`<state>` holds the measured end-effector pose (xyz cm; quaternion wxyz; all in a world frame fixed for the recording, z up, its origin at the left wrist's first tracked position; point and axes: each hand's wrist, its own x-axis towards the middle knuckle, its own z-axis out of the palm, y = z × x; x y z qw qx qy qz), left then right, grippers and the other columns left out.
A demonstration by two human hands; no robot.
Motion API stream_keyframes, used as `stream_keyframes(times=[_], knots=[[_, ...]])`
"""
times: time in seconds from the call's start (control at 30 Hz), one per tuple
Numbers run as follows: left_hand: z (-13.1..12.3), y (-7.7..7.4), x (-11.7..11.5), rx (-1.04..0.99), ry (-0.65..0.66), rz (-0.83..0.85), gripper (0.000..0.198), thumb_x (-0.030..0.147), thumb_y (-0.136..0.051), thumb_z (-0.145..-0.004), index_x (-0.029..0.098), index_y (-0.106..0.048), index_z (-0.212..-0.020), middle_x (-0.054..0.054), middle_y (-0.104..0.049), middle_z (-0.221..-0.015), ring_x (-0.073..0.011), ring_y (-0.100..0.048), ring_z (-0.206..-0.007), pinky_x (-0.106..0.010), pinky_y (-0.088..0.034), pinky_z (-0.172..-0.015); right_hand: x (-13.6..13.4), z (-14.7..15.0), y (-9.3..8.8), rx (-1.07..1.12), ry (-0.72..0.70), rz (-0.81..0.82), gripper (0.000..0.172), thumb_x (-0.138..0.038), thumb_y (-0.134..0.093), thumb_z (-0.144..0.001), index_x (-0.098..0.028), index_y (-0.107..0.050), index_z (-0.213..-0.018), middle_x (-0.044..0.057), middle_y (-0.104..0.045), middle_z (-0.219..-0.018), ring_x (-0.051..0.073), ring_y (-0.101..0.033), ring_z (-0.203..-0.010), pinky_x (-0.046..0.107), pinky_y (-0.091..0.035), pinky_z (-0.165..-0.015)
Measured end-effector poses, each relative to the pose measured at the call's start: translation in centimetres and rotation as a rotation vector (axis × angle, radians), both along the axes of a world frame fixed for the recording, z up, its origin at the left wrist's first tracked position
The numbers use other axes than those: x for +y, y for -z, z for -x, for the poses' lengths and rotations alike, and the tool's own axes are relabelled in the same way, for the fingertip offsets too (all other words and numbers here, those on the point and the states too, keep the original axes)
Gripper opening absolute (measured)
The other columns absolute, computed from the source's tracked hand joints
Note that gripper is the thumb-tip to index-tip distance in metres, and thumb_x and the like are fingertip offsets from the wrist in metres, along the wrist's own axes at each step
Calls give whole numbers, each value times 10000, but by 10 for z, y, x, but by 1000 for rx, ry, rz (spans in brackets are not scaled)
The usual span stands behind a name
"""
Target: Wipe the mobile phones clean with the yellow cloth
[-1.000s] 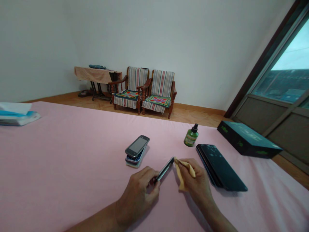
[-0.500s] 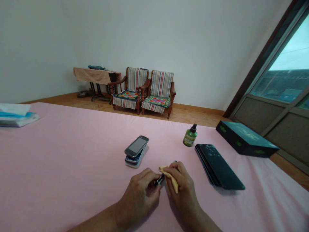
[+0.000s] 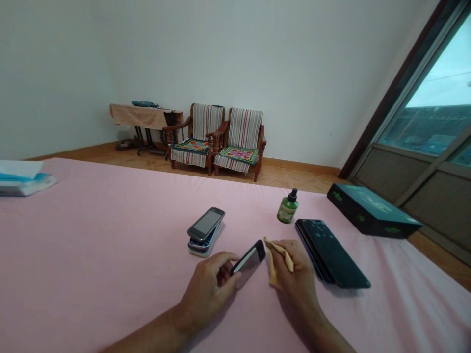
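Note:
Between thumb and fingers, my left hand (image 3: 209, 284) grips one end of a dark mobile phone (image 3: 251, 262), which is tilted with its glossy face partly toward me. A crumpled yellow cloth (image 3: 276, 262) is pinched in my right hand (image 3: 296, 274), just right of the phone's far end and apart from it. Beyond my left hand lies a small stack of phones, topped by a grey touchscreen phone (image 3: 206, 223). To the right of my right hand rests a stack of flat dark devices, the top one with a shiny black face (image 3: 333, 255).
A green spray bottle (image 3: 287, 207) with a black top stands behind the dark stack. Further right is a black box (image 3: 371, 210). A white and blue packet (image 3: 24, 179) lies at the left of the pink-covered surface (image 3: 110, 235). Two wooden armchairs (image 3: 239, 132) stand beyond it.
My right hand has moved right with the cloth, off the phone it was wrapped around. The phone is turned so that more of its face shows in my left hand.

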<state>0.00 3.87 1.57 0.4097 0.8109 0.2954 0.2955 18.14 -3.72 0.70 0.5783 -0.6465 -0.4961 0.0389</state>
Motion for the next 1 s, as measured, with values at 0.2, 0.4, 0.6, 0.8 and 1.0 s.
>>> stream_keyframes(times=[0.2, 0.4, 0.6, 0.8, 1.0], knots=[[-2, 5, 1, -8, 84, 197, 376, 211, -616, -803, 117, -643, -1167, 47, -480, -660, -124, -484, -589, -210, -348, -530, 8, -9, 12, -79, -1, 25, 113, -184, -573, -874, -168, -685, -877, 49, -586, -819, 189, -591, -752, 304, -481, -693], [1, -1, -7, 57, 199, 76, 264, 160, -669, -809, 168, -681, -1073, 42, -544, -690, -124, -498, -612, -213, -364, -569, 13, -4, 20, -125, -93, 72, 216, -86, -547, -834, -177, -722, -923, 41, -560, -793, 171, -576, -687, 265, -466, -600], [2, -4, -11, 206, 285, -119, 251, 55, -729, -771, 182, -710, -987, -6, -626, -811, -159, -587, -754, -222, -427, -673, 8, 9, 9, -118, -248, 198, 275, -31, -519, -832, -191, -713, -943, 52, -553, -857, 175, -571, -774, 260, -466, -647], [3, -6, -12, 211, 312, -258, 205, 80, -736, -797, 170, -686, -974, -41, -609, -947, -183, -595, -861, -249, -475, -759, -4, 17, -4, -152, -310, 283, 263, 11, -519, -801, -185, -690, -842, 31, -532, -811, 167, -549, -750, 260, -430, -642], [3, -1, -12, 198, 364, -404, 207, 93, -704, -836, 168, -661, -1023, -65, -643, -1011, -223, -589, -945, -303, -499, -821, 8, 13, 1, -205, -238, 299, 236, -25, -500, -850, -176, -660, -766, 46, -531, -827, 170, -535, -741, 265, -414, -628]])
